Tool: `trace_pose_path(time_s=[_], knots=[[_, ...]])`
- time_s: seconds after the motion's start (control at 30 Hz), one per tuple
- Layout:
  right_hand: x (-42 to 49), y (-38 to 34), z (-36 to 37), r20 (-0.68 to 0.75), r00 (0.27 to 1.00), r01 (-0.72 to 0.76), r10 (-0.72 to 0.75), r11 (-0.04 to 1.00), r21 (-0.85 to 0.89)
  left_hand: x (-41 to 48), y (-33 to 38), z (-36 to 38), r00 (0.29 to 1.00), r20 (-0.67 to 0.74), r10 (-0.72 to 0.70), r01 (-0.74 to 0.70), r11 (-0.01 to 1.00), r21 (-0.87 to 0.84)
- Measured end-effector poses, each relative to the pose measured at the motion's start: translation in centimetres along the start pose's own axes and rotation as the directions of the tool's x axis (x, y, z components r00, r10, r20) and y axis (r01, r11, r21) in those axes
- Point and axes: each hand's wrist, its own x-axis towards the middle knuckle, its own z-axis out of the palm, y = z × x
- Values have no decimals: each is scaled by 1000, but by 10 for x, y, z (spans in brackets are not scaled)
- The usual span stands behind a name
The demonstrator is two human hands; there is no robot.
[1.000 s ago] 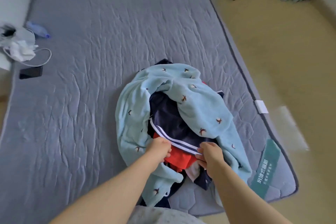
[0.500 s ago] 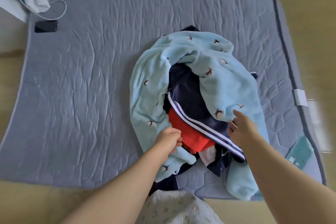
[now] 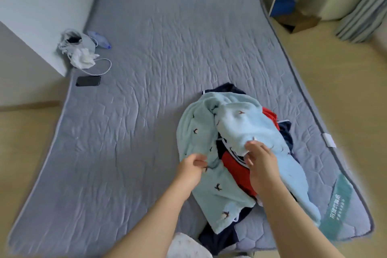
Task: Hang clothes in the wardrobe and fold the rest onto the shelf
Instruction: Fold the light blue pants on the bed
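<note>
At the mattress's point(image 3: 167, 48) far left edge I count one plastic bag point(image 3: 71, 40), one water bottle point(image 3: 100, 41), one white cable point(image 3: 104, 67) and one dark phone point(image 3: 88, 81), all well apart from the clothes pile point(image 3: 230, 154), with a broad run of grey quilting between. The left hand point(image 3: 189, 170) pinches the left flap of the one light-blue bird-print fleece point(image 3: 240, 123), fingers curled tight on the cloth. The right hand point(image 3: 261, 165) clamps the fleece's other fold above one red garment point(image 3: 238, 174) and one white-striped navy garment point(image 3: 287, 132), the pile lying near the mattress's right edge, floor point(image 3: 345, 111) just beyond.
</note>
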Motion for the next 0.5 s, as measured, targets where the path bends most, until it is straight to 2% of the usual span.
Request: trace_pose_path(time_s=[0.07,0.13,0.17,0.27,0.4,0.5], knots=[[-33,-1,24,82,989,131,-121,984,-119,-15,7,-17,982,138,132,-142,987,70],[-58,-7,46,186,968,203,-170,963,-178,-28,15,-29,938,222,267,-305,940,155],[-68,-13,54,235,957,216,-171,959,-181,-34,20,-33,921,214,326,-366,912,187],[-91,-36,73,389,903,252,-184,958,-133,-48,35,-50,897,42,440,-435,860,266],[-106,-64,91,554,801,319,-226,945,-76,-63,54,-65,830,-99,549,-550,835,18],[-110,-73,103,552,793,326,-259,945,-25,-72,73,-80,885,-225,408,-450,874,-182]])
